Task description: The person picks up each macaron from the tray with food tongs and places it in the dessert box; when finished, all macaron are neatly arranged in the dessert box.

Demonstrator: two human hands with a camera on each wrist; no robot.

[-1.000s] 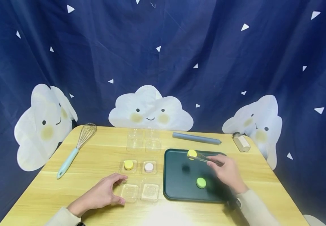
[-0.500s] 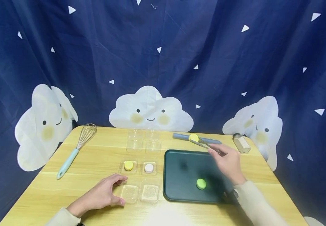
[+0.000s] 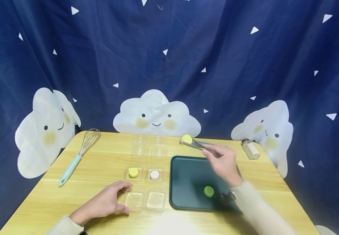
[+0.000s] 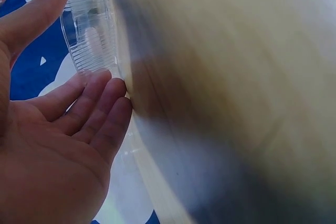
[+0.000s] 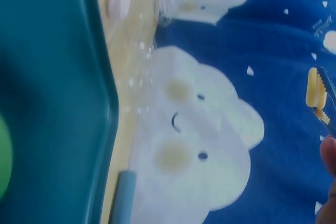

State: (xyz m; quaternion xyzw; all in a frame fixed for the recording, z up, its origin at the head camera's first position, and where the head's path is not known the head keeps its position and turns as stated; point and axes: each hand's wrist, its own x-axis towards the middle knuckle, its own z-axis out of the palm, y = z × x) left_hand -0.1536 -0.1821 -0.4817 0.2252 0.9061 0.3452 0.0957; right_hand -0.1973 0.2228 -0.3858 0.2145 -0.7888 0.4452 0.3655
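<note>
My right hand grips a pair of metal tongs above the far edge of the dark green tray. A yellow macaron is pinched between the serrated tips of the tongs, also seen edge-on in the right wrist view. On the tray lies a green macaron. My left hand, thumb and fingers spread, rests at the left side of a clear plastic box; its fingertips are against or very near the box. Behind it, a yellow macaron and a pale pink macaron sit in clear compartments.
Another clear compartment stands right of the left hand's box. Clear lids stand farther back. A whisk lies at the left, a blue-grey rolling pin behind the tray, and a dark-capped jar at the far right.
My right hand has lifted the tongs and yellow macaron from over the tray, first away from me, then leftward past the rolling pin. The left hand has stayed in place.
</note>
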